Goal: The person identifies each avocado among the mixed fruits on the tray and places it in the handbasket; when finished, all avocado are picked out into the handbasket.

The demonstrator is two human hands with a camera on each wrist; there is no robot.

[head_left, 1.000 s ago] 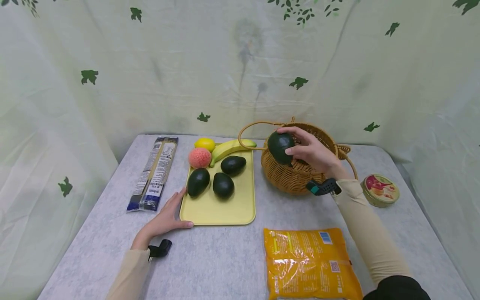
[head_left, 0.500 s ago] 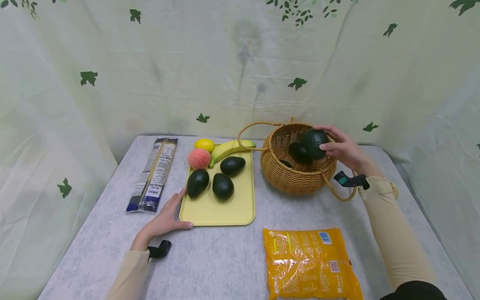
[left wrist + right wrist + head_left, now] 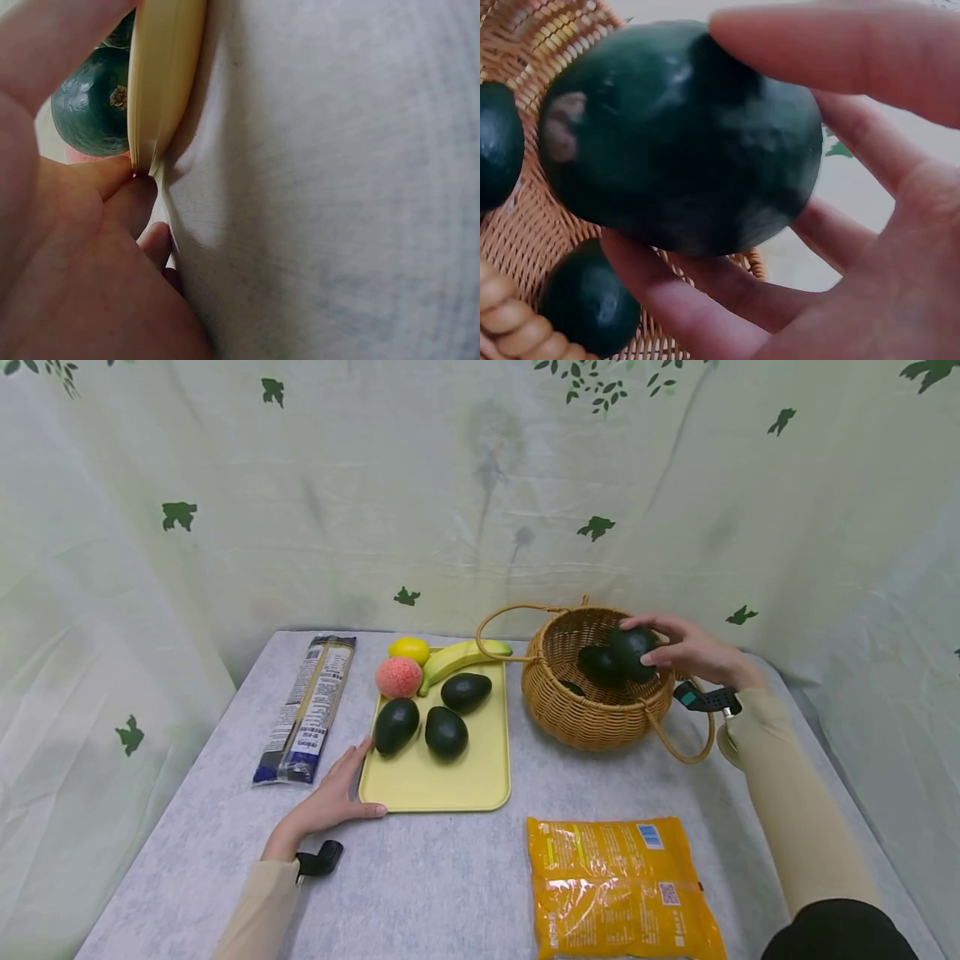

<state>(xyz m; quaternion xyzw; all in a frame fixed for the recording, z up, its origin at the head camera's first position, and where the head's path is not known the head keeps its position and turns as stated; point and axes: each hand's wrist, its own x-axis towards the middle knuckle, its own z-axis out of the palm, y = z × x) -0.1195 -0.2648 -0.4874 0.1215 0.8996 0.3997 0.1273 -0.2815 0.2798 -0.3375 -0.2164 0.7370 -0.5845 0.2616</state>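
My right hand (image 3: 693, 652) grips a dark green avocado (image 3: 630, 653) over the right side of the wicker basket (image 3: 581, 718). The right wrist view shows thumb and fingers round this held avocado (image 3: 682, 142). Inside the basket lie other avocados, one of them an avocado (image 3: 592, 300) below the held one. My left hand (image 3: 330, 802) rests at the near left corner of the yellow tray (image 3: 450, 789), thumb along its front edge and fingers against its left side. On the tray are three avocados, among them a front one (image 3: 446, 732), plus a banana (image 3: 457, 660), a lemon (image 3: 409, 648) and a pink round fruit (image 3: 399, 677).
A long dark-and-white packet (image 3: 306, 710) lies left of the tray. An orange bag (image 3: 624, 885) lies in front of the basket. A round tin (image 3: 729, 750) at the right is mostly hidden by my sleeve. The basket's handles stick out at both sides.
My right hand carried the avocado rightward from above the basket's left part to its right side, then lowered it slightly. The left hand and tray stayed still.
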